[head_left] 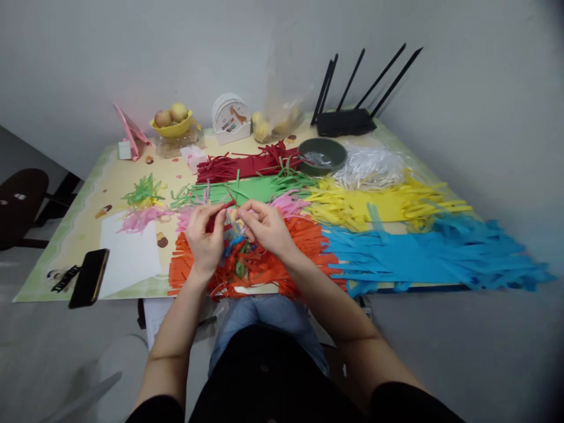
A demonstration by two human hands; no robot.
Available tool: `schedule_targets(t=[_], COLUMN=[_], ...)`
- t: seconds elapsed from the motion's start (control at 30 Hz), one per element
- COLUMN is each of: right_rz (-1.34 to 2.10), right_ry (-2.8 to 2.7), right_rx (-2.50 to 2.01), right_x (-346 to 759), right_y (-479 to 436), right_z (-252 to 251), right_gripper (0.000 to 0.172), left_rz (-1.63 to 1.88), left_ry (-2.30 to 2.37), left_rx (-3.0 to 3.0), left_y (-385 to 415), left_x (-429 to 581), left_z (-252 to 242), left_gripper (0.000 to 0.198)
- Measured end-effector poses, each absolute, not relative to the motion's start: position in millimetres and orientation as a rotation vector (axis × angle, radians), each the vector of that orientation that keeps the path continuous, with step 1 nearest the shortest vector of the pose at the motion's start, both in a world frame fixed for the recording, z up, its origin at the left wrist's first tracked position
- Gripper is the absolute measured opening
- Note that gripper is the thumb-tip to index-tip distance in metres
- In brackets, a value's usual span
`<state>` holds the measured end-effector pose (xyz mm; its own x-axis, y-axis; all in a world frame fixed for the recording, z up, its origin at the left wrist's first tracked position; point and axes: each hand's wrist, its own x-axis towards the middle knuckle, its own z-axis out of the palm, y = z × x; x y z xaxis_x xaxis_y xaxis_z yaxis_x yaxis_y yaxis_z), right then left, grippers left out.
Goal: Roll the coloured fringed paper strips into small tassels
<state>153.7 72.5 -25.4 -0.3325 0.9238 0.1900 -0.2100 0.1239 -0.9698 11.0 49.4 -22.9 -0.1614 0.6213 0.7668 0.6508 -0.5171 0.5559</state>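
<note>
My left hand (205, 234) is closed on a dark red paper strip (228, 204) that sticks out past its fingertips. Close beside it, my right hand (263, 226) pinches something thin, perhaps a strip end, too small to make out. Both hands are raised over a heap of orange fringed paper (275, 267). Behind them lie green fringed paper (253, 189), pink strips (288, 203) and dark red fringed paper (247, 167). To the right spread yellow fringed paper (379, 202) and blue fringed paper (409, 258).
At the back stand a yellow fruit bowl (171, 126), a white giraffe holder (232, 120) and a black router (346, 122). A dark green bowl (322, 154) sits near white strips (372, 166). A phone (89, 278) and white paper (130, 252) lie at the left front edge.
</note>
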Motion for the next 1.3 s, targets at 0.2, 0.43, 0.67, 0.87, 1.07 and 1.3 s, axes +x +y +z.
schedule_targets(t=[0.2,0.43,0.67,0.87,1.07,1.3], right_rz=[1.419,1.591,1.634,1.659,1.489,1.083], right_ry=[-1.321,-1.257,-1.247,-1.298,-1.522,-1.191], right_rx=[-0.755,-0.685,-0.687,-0.635,-0.756,-0.791], right_x=[154,153,155,158,166,183], right_y=[68,70,72,87,103,114], right_z=[-19,-16,-16,-27,-34,-7], right_gripper=[0.031,0.026,0.029,0.052,0.039,0.031], left_rz=[-1.809,-1.934,-1.879,-1.72,-1.504,-1.224], left_ry=[-1.544,-1.61,-1.533,-1.539,-1.55,-1.594], left_rx=[-1.96,-1.935,-2.093,-2.268,-2.347,-2.711], left_y=[49,50,46,50,59,60], left_x=[12,14,15,10,8,-12], left_z=[-21,-20,-20,-23,-33,-34], left_gripper=[0.011,0.011,0.009,0.009,0.008,0.012])
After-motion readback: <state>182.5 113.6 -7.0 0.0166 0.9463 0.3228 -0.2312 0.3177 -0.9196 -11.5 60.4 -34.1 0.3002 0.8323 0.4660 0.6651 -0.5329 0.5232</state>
